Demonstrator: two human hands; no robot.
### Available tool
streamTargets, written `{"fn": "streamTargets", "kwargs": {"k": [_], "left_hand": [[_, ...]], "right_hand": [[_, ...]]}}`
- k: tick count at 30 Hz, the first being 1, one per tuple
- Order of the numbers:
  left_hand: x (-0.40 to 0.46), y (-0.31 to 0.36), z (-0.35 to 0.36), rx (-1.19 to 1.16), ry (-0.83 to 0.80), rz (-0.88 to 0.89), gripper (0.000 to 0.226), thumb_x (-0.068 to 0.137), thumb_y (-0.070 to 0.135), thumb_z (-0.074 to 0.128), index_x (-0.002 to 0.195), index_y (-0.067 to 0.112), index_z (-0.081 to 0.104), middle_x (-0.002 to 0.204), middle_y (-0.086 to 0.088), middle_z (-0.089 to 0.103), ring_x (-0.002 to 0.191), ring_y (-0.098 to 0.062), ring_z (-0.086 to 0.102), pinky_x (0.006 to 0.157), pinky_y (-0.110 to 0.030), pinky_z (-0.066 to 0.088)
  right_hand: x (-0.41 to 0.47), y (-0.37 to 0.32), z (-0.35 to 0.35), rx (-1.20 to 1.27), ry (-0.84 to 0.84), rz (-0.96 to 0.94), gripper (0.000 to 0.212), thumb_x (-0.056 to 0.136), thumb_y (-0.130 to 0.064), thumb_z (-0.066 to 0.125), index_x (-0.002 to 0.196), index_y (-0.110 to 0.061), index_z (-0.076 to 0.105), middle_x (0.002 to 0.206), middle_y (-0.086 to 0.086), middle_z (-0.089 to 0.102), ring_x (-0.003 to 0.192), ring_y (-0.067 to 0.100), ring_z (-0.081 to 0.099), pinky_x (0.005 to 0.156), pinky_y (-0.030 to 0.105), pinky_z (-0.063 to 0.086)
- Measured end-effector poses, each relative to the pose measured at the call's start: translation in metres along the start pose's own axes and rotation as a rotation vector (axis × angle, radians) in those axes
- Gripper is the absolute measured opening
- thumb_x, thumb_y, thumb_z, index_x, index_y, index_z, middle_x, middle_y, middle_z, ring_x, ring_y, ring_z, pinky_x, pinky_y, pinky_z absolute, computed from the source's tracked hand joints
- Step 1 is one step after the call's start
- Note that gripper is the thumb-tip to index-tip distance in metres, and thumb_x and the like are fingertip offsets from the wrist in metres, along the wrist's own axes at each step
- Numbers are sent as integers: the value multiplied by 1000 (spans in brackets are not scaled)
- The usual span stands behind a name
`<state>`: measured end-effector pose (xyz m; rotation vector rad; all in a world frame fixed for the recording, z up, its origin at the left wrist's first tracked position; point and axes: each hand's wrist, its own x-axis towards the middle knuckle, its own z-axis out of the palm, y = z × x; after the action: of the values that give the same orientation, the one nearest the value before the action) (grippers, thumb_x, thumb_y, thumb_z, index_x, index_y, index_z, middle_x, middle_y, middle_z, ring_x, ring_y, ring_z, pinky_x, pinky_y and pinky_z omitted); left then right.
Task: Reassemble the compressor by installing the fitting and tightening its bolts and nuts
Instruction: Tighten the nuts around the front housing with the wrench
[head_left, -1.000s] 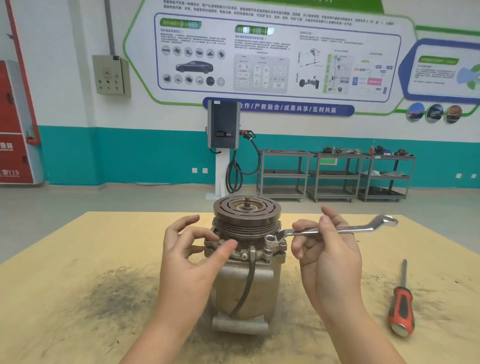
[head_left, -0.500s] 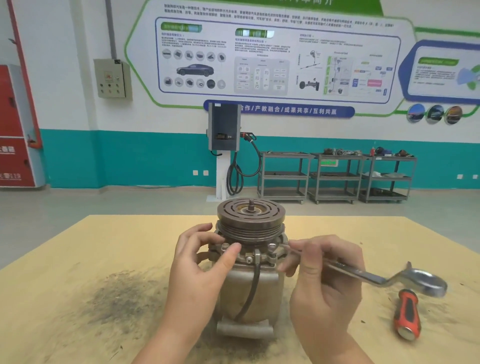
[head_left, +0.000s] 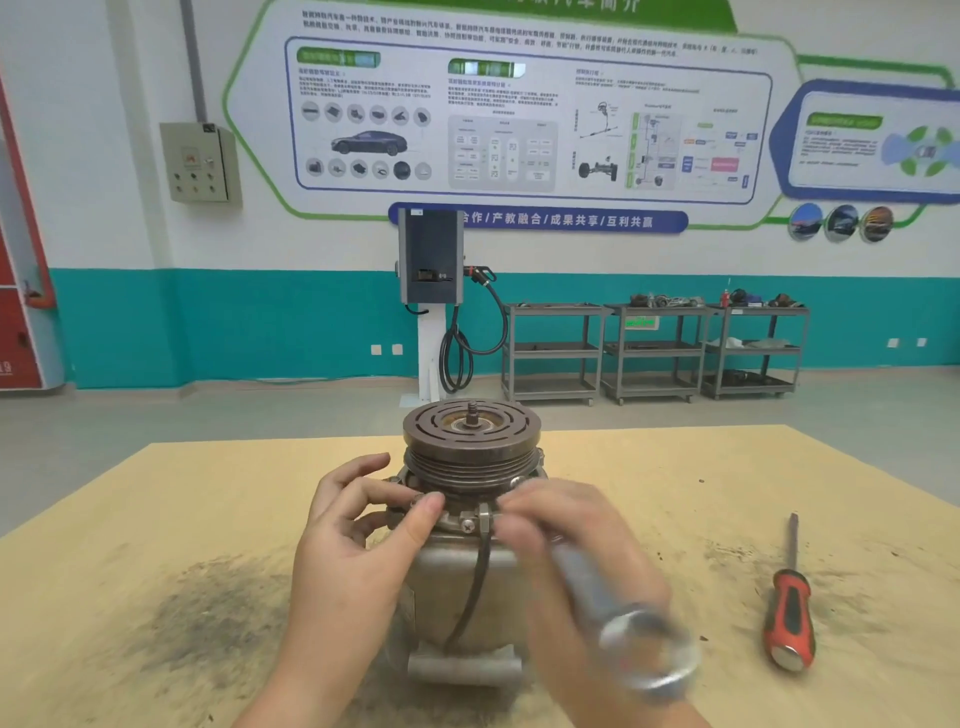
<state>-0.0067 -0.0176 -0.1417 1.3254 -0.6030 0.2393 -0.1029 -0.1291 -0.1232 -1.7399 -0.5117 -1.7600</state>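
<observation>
Compressor (head_left: 467, 545) upright mid-bench (head_left: 156, 519); left hand (head_left: 358, 540) steadying, thumb on flange bolt (head_left: 420, 500); right hand (head_left: 571, 545), blurred, wrapped round wrench (head_left: 618, 613) at right-side bolt. Risk: wrench slipping off, rounding head, skinning knuckles, toppling compressor.

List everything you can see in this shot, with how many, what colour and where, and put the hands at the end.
compressor: one, grey body with brown pulley on top, upright at table centre.
wrench: one, silver, blurred, in the right hand, angled from the compressor's flange toward the camera.
screwdriver: one, red and black handle, lying on the table at right.
table: one, tan, with dark grime patches.
charger: one, dark, on a white post by the far wall, with a black cable.
carts: three, grey, along the far wall.
control box: one, beige, on the wall at left.
left hand: one, fingers on the compressor's flange.
right hand: one, blurred, holding the wrench.
</observation>
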Motion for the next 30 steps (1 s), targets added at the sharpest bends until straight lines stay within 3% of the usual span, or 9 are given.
{"fn": "streamTargets", "kwargs": {"k": [3,6,9,15,17,19,22,26,30], "left_hand": [[-3,3,-1,37,-34,26,27,68,50,65,77,27,75,115,27,56,109,-4,61,87,-26,45],[-5,4,0,60,-59,34,25,72,49,60,82,32,76,116,28,55,111,4,57,85,-17,43],[-3,2,0,28,-18,20,26,66,51,70,81,31,73,114,28,55,105,-6,62,86,-25,46],[-3,2,-1,15,-21,27,29,70,49,68,79,22,74,116,24,56,108,-5,61,90,-28,46],[-4,2,-1,19,-33,33,26,74,47,64,82,26,76,116,25,56,108,-1,60,89,-25,44],[-5,2,0,21,-29,33,24,74,49,63,84,31,74,116,26,55,106,-1,60,88,-25,44],[-4,2,0,18,-11,33,29,66,54,68,83,31,72,115,28,54,104,1,60,85,-24,45],[-3,-1,0,26,7,42,26,65,49,74,78,27,69,113,25,53,96,-6,64,84,-28,48],[-1,-3,0,8,-17,33,8,74,37,72,74,30,72,112,24,55,100,-20,65,90,-47,52]], "right_hand": [[14,0,-6,208,215,265,11,100,-38,47,95,-33,56,78,-4,65,54,11,61,54,17,49],[16,9,-13,383,374,576,7,99,-24,45,101,-30,49,69,6,66,44,16,56,47,19,46],[16,20,-15,440,395,709,18,103,-6,36,105,-22,44,66,7,66,41,16,54,44,19,43],[17,40,-21,630,391,944,5,103,-11,40,102,-11,45,65,7,64,40,15,52,40,21,41],[11,38,-17,536,421,812,12,101,-23,41,101,-11,44,68,7,65,42,17,56,42,22,44],[4,32,-11,347,391,484,14,102,-30,40,104,-17,45,74,8,65,46,19,60,47,24,48],[-4,25,-8,214,175,91,18,104,-31,40,98,-20,53,86,5,63,58,15,64,57,23,51],[-10,15,-5,-25,-9,-52,26,102,-33,47,92,-12,58,85,7,66,81,10,64,72,16,52],[-15,10,5,-137,-108,-121,13,84,-16,74,92,-14,64,88,7,68,81,13,66,68,26,55]]}}
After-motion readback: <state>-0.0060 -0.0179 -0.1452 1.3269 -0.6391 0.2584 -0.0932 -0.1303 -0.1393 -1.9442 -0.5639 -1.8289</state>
